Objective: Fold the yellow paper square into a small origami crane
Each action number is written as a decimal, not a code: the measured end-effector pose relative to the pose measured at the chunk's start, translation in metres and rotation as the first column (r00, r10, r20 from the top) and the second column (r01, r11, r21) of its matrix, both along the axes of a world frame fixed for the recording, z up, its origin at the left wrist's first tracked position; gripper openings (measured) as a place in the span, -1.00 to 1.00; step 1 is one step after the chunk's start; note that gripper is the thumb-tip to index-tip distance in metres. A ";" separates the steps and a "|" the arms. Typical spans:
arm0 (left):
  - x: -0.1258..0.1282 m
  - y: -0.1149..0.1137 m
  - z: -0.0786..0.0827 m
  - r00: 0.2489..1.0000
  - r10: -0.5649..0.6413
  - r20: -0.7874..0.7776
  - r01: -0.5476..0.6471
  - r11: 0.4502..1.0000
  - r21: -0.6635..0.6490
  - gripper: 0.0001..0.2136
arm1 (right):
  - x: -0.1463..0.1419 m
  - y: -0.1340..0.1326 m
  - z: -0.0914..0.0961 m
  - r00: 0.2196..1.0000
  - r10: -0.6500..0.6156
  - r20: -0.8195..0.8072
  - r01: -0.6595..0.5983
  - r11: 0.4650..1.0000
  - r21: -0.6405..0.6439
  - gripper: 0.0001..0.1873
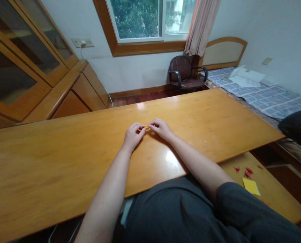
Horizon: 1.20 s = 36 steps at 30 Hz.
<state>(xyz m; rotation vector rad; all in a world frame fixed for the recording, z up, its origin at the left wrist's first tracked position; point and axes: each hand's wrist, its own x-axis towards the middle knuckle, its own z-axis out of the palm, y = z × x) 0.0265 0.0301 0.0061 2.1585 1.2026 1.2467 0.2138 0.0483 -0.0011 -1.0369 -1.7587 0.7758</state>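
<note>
Between my fingertips is a small piece of folded yellow paper [147, 127], just above the wooden table [89, 162]. My left hand [134, 135] pinches it from the left with thumb and fingers. From the right, my right hand [161, 129] pinches its other side. Most of the paper is covered by my fingers, so its exact shape cannot be made out.
A lower board [274, 199] at my right bears several small red folded-paper pieces [247, 174] and a yellow paper stack [251, 186]. Behind the table stand a brown armchair [182, 72] and a bed [262, 91]. A glass-fronted cabinet [36, 67] rises at the left.
</note>
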 end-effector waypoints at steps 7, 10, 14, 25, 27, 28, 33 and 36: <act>-0.004 0.002 -0.001 0.999 0.011 -0.042 -0.010 1.000 0.007 -0.79 | 0.001 -0.002 -0.002 0.996 0.030 0.085 -0.037 0.995 0.088 -0.81; -0.004 0.003 -0.002 0.999 0.022 -0.032 -0.022 1.000 0.011 -0.77 | 0.002 -0.003 -0.002 0.990 0.046 0.133 -0.062 0.991 0.121 -0.80; -0.004 0.004 -0.005 0.999 0.024 -0.035 -0.024 1.000 0.008 -0.81 | 0.002 -0.005 0.001 0.985 0.057 0.165 -0.082 0.985 0.154 -0.80; -0.005 0.003 -0.002 0.984 0.036 -0.176 -0.013 0.992 0.128 -0.89 | 0.002 -0.008 0.000 0.974 0.033 0.225 -0.080 0.976 0.203 -0.78; -0.004 0.003 -0.002 0.981 0.043 -0.190 -0.018 0.991 0.136 -0.90 | 0.002 -0.008 0.000 0.969 0.028 0.244 -0.083 0.973 0.215 -0.78; -0.004 0.003 -0.002 0.979 0.049 -0.198 -0.022 0.991 0.135 -0.90 | 0.001 -0.008 0.001 0.966 0.025 0.257 -0.084 0.972 0.220 -0.78; -0.003 0.002 -0.001 0.974 0.067 -0.216 -0.047 0.994 0.097 -0.90 | 0.001 -0.008 0.000 0.953 0.011 0.303 -0.090 0.964 0.249 -0.79; -0.003 0.002 0.000 0.975 0.071 -0.212 -0.056 0.995 0.077 -0.89 | 0.002 -0.007 0.000 0.953 -0.002 0.304 -0.082 0.961 0.264 -0.78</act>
